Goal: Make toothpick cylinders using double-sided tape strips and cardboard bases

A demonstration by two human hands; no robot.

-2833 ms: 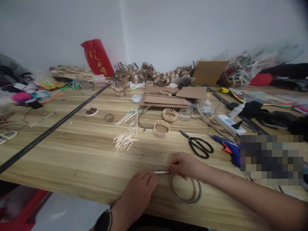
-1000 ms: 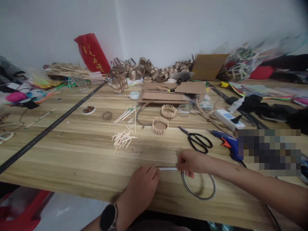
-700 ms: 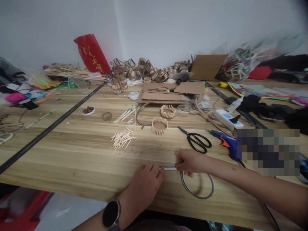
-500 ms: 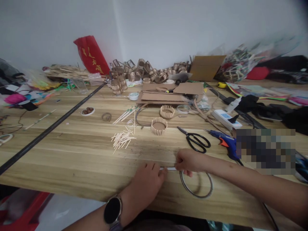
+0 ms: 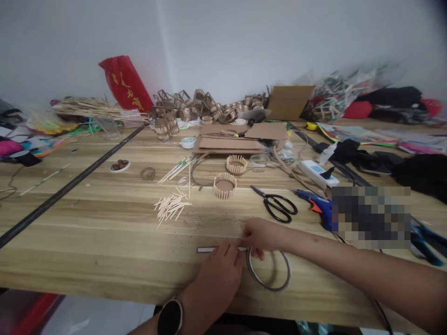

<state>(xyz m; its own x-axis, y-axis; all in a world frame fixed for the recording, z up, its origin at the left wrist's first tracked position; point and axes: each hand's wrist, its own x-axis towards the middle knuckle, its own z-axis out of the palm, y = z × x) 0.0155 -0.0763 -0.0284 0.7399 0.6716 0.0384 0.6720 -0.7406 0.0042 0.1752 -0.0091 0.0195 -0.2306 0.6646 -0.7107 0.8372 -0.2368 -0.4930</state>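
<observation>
A narrow white strip with dark edges [image 5: 205, 250] lies flat on the wooden table, its left end sticking out past my left hand [image 5: 220, 270]. That hand presses the strip down with its fingers close together. Just to the right, my right hand [image 5: 260, 235] is closed in a pinch at the strip's right part; its fingertips are partly hidden. Below the right hand lies a thin grey-white ring [image 5: 287, 279], like a narrow tape roll, touching or very near its fingers. I cannot tell whether strip and ring are joined.
Black-handled scissors [image 5: 279, 207] and a blue glue gun [image 5: 324, 211] lie beyond my right forearm. Short sticks [image 5: 171, 207] are heaped at centre left. Two round stick-walled baskets [image 5: 224, 186] stand near cardboard sheets [image 5: 230, 144]. A white power strip [image 5: 317, 173] sits to the right.
My left hand has slid right along the strip, closer to my right hand, so the strip's left end now shows. The whole view has shifted slightly.
</observation>
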